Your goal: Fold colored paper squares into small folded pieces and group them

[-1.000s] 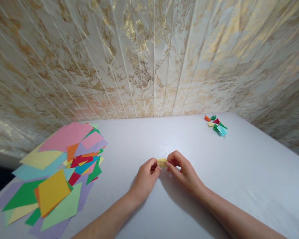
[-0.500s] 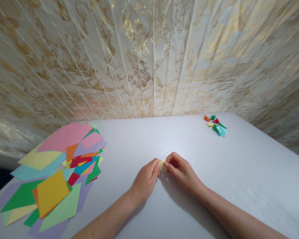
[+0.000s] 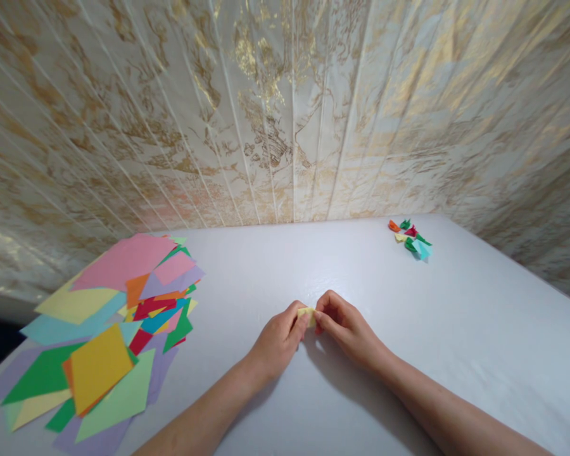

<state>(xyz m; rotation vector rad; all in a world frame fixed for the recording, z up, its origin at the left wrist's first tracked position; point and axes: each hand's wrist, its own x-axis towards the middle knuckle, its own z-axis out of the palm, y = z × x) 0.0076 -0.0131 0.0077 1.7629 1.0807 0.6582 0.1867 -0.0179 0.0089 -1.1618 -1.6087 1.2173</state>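
A small folded piece of pale yellow paper (image 3: 308,314) sits between my two hands, just above the white table (image 3: 456,329). My left hand (image 3: 278,341) pinches its left end with curled fingers. My right hand (image 3: 344,328) pinches its right end, thumb and forefinger pressed together. Most of the paper is hidden by my fingertips.
A spread heap of coloured paper sheets (image 3: 99,323) covers the table's left side, reaching its front edge. A little cluster of folded paper pieces (image 3: 411,239) lies at the far right near the marbled wall (image 3: 285,107), which closes off the back and right.
My hands have drawn closer together and a little lower. The yellow paper shows less than before, squeezed narrower between my fingertips.
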